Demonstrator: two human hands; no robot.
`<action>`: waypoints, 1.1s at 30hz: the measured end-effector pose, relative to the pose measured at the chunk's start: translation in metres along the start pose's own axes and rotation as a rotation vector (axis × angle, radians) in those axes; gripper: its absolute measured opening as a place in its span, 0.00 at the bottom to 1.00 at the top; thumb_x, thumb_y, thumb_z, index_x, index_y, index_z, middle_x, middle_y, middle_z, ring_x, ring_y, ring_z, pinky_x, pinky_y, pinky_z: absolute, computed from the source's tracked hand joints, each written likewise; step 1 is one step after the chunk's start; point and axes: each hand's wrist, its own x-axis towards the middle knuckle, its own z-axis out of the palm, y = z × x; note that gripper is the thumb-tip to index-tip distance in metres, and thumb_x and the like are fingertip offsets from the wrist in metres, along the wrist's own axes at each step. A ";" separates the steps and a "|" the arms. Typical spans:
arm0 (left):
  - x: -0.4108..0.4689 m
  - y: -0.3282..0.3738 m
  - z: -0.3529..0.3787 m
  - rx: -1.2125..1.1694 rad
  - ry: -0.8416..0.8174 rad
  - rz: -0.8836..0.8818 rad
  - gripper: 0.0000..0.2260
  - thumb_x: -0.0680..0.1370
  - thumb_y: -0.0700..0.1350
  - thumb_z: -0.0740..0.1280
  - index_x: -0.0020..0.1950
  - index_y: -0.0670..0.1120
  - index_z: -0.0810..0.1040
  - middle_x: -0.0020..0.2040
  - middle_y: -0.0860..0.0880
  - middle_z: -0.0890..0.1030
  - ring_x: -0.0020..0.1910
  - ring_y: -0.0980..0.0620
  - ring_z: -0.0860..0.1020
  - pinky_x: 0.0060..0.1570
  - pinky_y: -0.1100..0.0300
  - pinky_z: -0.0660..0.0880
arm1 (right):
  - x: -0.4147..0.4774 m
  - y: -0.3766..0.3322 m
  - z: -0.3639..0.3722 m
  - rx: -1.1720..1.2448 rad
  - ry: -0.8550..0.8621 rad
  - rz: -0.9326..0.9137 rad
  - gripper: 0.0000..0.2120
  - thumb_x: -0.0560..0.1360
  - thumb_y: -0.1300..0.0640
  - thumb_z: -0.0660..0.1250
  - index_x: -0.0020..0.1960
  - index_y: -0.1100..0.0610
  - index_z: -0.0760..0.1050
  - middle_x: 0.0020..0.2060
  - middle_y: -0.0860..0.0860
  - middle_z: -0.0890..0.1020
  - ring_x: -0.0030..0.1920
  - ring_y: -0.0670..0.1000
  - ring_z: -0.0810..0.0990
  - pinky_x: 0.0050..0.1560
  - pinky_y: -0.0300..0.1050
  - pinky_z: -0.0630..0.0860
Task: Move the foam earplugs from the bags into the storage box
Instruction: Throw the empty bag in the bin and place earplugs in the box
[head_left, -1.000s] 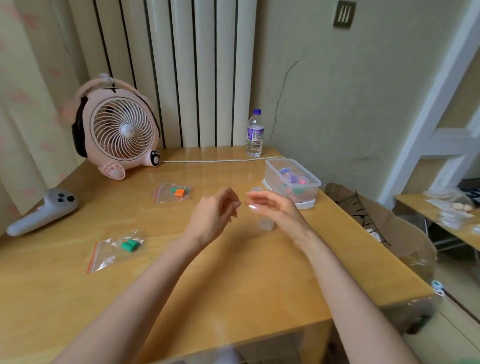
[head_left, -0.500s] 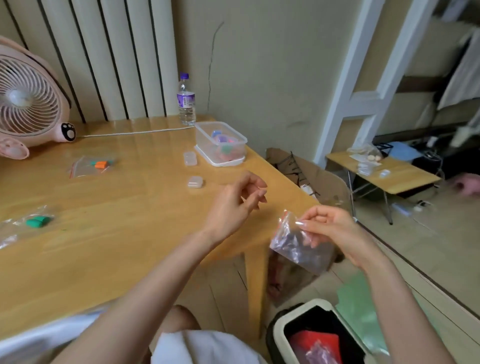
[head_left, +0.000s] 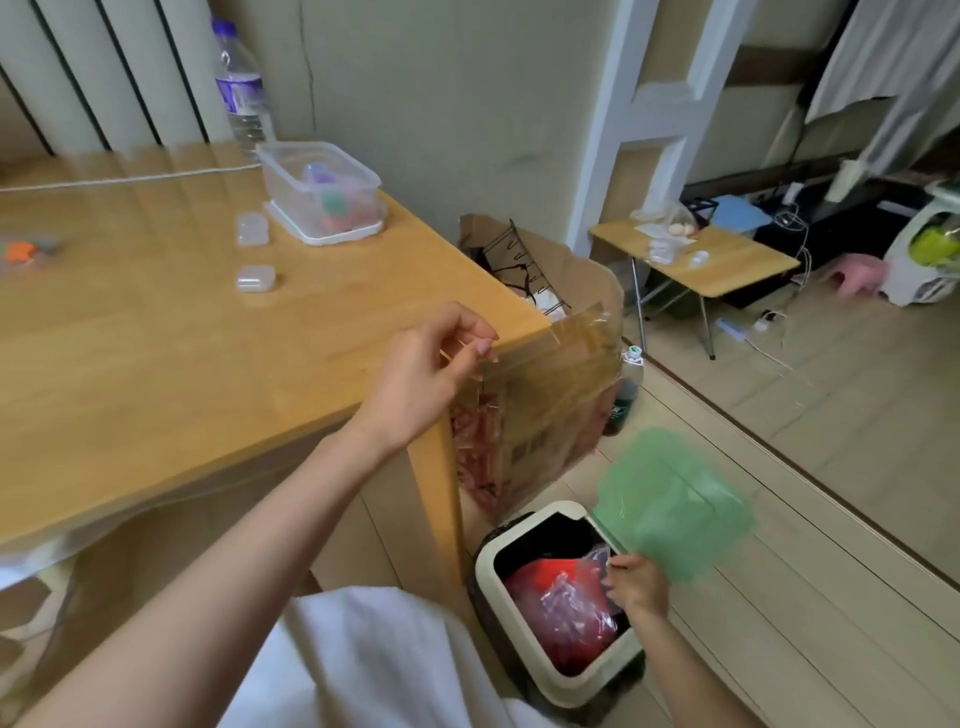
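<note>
Down at the bin (head_left: 488, 577) now, right hand (head_left: 636, 584), bag (head_left: 592, 564) in its grip; left hand (head_left: 421, 379) slack, empty.

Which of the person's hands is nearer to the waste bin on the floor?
Right. The right hand is at the opening of the bin, holding a clear bag; the left hand is up above the table corner.

Upper left, we see the storage box (head_left: 291, 176) on the table (head_left: 156, 353); lower centre, a bin (head_left: 484, 564) on the floor.
</note>
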 end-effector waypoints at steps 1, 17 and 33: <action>0.000 -0.001 -0.002 0.002 0.003 -0.004 0.03 0.77 0.42 0.64 0.46 0.50 0.76 0.39 0.52 0.82 0.38 0.52 0.80 0.44 0.47 0.77 | 0.004 0.009 0.005 -0.004 -0.015 0.028 0.07 0.70 0.67 0.70 0.47 0.60 0.80 0.38 0.55 0.83 0.40 0.57 0.83 0.46 0.56 0.81; 0.015 -0.012 -0.077 0.091 0.153 -0.048 0.03 0.77 0.41 0.66 0.49 0.48 0.75 0.46 0.57 0.78 0.42 0.49 0.79 0.43 0.57 0.75 | -0.142 -0.295 -0.110 0.551 -0.024 -0.713 0.09 0.76 0.64 0.65 0.53 0.55 0.78 0.45 0.52 0.82 0.42 0.48 0.81 0.44 0.39 0.78; -0.058 -0.092 -0.256 0.725 0.488 -0.583 0.12 0.74 0.42 0.69 0.57 0.44 0.76 0.60 0.40 0.71 0.61 0.39 0.67 0.59 0.49 0.64 | -0.305 -0.451 0.101 0.291 -0.673 -1.049 0.07 0.76 0.68 0.62 0.49 0.60 0.76 0.38 0.55 0.79 0.31 0.50 0.76 0.30 0.36 0.72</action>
